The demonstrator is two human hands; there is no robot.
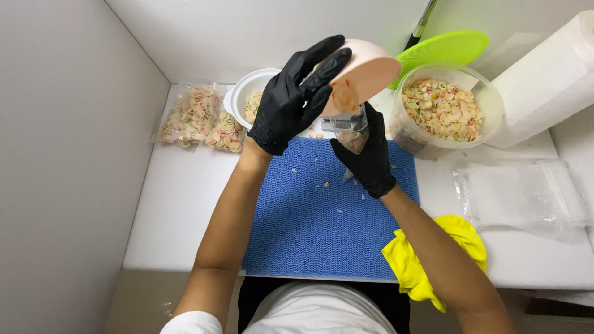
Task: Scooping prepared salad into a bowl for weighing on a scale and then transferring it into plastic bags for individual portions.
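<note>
While the pink bowl point(362, 74) is tipped on its side above the blue mat point(309, 216), the left hand point(297, 99), in a black glove, grasps it from behind, fingers spread over its back and rim. A few pale flakes cling to the bowl's inner face, which is turned toward the right hand. Just below the bowl's lower edge, the right hand point(368, 158), also in a black glove, is clenched around a small clear bag point(352, 133), holding its mouth up under the bowl; some flakes already sit inside the bag. Behind the bag a grey object is partly hidden by it, and what it is cannot be told.

Scattered flakes point(325, 184) lie on the mat below both hands. Beyond the left hand stands a white bowl point(244, 93) with more of the pale, colourful flakes in it, and further to that hand's outer side lie two filled clear bags point(198, 120) on the white table point(179, 204). Beyond and to the outer side of the right hand stands a clear round tub point(442, 111) full of the same flakes, with a green lid point(445, 49) leaning behind it and a roll of paper towel point(550, 86) next to it. Near the right forearm lie a stack of empty clear bags point(523, 195) and a yellow cloth point(433, 253) at the table's near edge.
</note>
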